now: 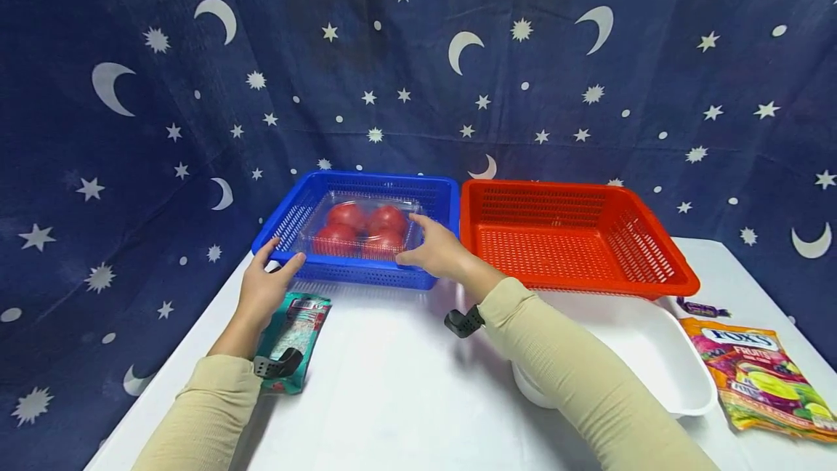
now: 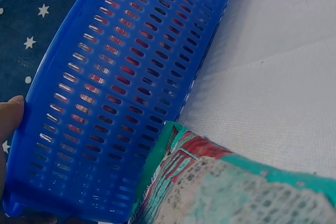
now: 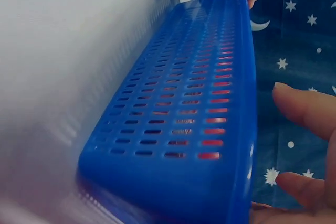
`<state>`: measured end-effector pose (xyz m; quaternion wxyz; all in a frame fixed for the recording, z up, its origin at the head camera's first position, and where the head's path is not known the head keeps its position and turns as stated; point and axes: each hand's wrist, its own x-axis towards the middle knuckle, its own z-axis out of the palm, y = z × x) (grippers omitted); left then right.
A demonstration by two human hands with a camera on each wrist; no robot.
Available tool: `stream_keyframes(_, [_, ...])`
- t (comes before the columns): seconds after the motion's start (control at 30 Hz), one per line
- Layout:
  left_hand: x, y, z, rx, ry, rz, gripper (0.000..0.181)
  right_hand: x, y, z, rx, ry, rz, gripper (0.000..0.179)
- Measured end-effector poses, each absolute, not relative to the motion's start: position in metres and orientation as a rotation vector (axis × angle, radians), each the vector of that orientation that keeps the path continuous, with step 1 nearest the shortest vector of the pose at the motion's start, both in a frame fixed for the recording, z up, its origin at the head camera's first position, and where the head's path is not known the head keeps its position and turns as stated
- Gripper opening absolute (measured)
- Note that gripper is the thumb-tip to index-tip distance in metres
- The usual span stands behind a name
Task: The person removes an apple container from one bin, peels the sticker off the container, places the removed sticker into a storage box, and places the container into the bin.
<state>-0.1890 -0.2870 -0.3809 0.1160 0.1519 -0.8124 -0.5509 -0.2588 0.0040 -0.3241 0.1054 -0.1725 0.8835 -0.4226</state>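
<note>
A blue plastic basket [image 1: 373, 273] stands on the table. In it lies a clear plastic box [image 1: 408, 206] holding several round red fruits [image 1: 336, 238]. At the basket's front left corner my left hand [image 1: 261, 286] touches the rim with thumb and fingers spread. My right hand [image 1: 434, 246] is above the front right rim, its thumb and fingers apart near the box. In the right wrist view, the right fingers [image 3: 307, 108] hold nothing. A teal packet [image 1: 294, 336] lies below my left wrist; the left wrist view shows it against the basket wall.
A red basket [image 1: 667, 260] stands to the right of the blue one. In front of it is a white tub [image 1: 654, 355], partly behind my right sleeve. An orange Fox's candy bag [image 1: 761, 376] and a small purple wrapped sweet [image 1: 702, 309] lie at the right. Dark patterned cloth hangs behind.
</note>
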Motion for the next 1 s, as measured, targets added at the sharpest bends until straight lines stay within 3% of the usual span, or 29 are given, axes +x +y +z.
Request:
stream_keyframes(0.57, [-0.184,-0.287,-0.377,0.432,-2.425,-1.594,0.086,-0.199,0.096,-0.315,-0.743,2.535,-1.222,0.09])
stream_keyframes(1.0, [-0.183,-0.284,-0.379,0.428,-2.473,-1.542,0.084,-0.161,0.164,-0.322,-0.723,2.584,-1.306,0.084])
